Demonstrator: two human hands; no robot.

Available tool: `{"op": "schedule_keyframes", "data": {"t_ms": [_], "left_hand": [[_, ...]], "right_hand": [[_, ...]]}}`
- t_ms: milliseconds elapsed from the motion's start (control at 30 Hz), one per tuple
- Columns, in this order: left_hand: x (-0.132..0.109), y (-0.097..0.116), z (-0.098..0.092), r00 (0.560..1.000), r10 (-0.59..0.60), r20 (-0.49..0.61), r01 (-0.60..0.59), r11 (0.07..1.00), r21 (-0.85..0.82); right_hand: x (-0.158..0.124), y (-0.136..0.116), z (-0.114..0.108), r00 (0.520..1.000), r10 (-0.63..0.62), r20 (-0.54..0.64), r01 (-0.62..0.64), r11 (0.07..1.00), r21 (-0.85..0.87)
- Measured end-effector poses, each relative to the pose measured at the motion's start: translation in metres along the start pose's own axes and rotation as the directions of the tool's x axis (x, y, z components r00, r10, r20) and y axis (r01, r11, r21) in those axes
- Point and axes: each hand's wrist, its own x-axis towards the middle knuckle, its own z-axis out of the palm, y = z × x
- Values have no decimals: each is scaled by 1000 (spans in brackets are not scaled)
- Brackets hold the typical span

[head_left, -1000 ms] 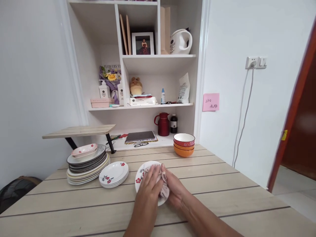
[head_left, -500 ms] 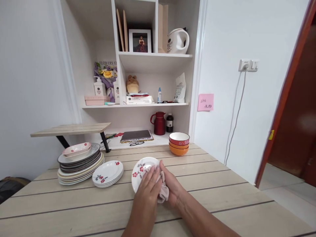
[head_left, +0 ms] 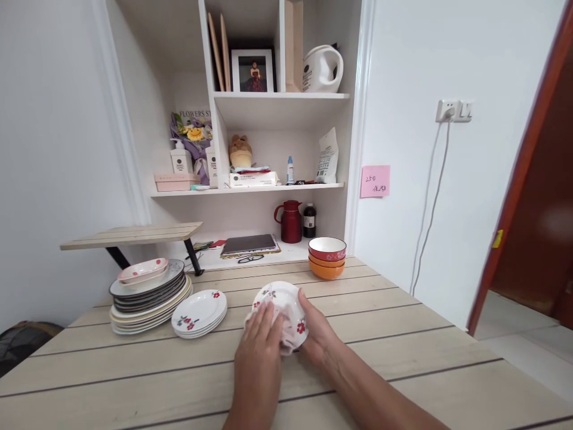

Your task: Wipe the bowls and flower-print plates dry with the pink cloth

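Note:
A white plate with red flowers (head_left: pixel 290 298) is held tilted above the wooden table in front of me. My right hand (head_left: pixel 319 331) grips its right rim, thumb on top and the other fingers hidden underneath. My left hand (head_left: pixel 260 341) presses a pale pink cloth (head_left: pixel 289 334) against the plate's lower left part, fingers laid over the cloth. Left of the hands is a short stack of matching flowered plates (head_left: pixel 199 312). Behind them to the right stand several stacked bowls (head_left: pixel 326 270), orange below and red on top.
A tall pile of plates (head_left: pixel 147 304) topped by pink-rimmed dishes (head_left: pixel 143 272) stands at the left, beside a small raised wooden shelf (head_left: pixel 134 235). At the table's back are a dark laptop-like slab (head_left: pixel 249 243), glasses (head_left: pixel 250 259) and a red jug (head_left: pixel 290 222).
The plate has turned in my right hand, and a red flower now shows at its lower right. My left hand and the cloth have shifted left and slightly down across it.

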Motion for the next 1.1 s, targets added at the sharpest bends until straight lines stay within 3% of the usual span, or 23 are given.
{"op": "schedule_keyframes", "data": {"t_ms": [100,200,267,367,467,567,667,767,833,933,1100], "left_hand": [[4,9,0,993,116,7,-114,986,-118],[10,5,-3,994,100,50,-91,984,-151],[12,-3,-5,996,6,84,4,993,-121],[12,-16,-7,984,-158,81,160,987,-19],[7,-22,-6,978,-203,51,197,974,108],[2,-18,-4,987,-158,29,151,975,166],[1,-8,-1,999,-48,5,47,993,109],[5,0,0,996,85,-15,-85,996,-13],[9,1,-2,995,100,3,-99,992,-76],[12,-5,-6,996,-33,85,41,995,-94],[10,-16,-8,932,-351,93,356,933,-48]], "right_hand": [[-7,-3,2,988,147,41,-145,988,-50],[-8,8,5,962,231,148,-226,973,-53],[-6,19,7,967,192,165,-187,981,-42],[0,30,7,993,91,78,-88,995,-52],[4,27,5,998,44,39,-43,999,-27],[4,13,4,1000,15,-8,-15,1000,-8],[0,0,4,1000,14,-14,-14,1000,-20],[-4,1,4,994,91,59,-89,996,-28],[-6,9,3,976,167,141,-164,986,-31],[-5,23,5,964,191,186,-181,981,-69],[-1,32,9,998,-7,68,15,994,-106]]}}
